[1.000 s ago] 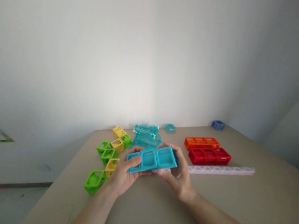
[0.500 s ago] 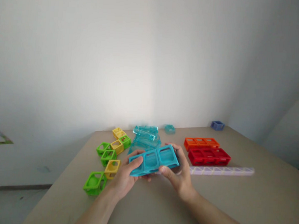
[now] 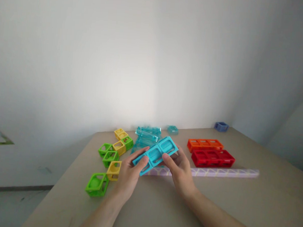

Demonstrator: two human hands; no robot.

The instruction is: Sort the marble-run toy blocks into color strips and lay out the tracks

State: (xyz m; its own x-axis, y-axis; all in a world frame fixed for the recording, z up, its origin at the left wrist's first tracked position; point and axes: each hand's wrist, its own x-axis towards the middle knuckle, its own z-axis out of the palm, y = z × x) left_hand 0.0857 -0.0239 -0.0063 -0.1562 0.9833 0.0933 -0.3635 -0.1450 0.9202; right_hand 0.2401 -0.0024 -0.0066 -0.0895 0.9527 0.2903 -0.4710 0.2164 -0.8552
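A row of three joined blue cube-frame blocks [image 3: 155, 155] is held between both hands above the table, tilted so its right end is higher. My left hand [image 3: 130, 172] grips the lower left end, thumb on the top face. Around the right part, my right hand [image 3: 180, 170] is closed, its thumb pressing on the near edge; the fingers behind are mostly hidden. Just behind lies a pile of clear teal pieces [image 3: 147, 135], partly covered by the blocks. A lilac patterned strip [image 3: 222, 172] runs across the table behind my right hand.
Green cube frames [image 3: 97, 185] and yellow ones [image 3: 113, 170] lie along the left side. At right are a red row [image 3: 212, 158] and an orange row [image 3: 204, 145]. A small teal piece [image 3: 172, 130] and a blue-violet cube [image 3: 221, 126] sit near the wall.
The blue row has turned, its right end rising and swinging away, so it slants more steeply. Both hands have shifted with it and keep their hold.
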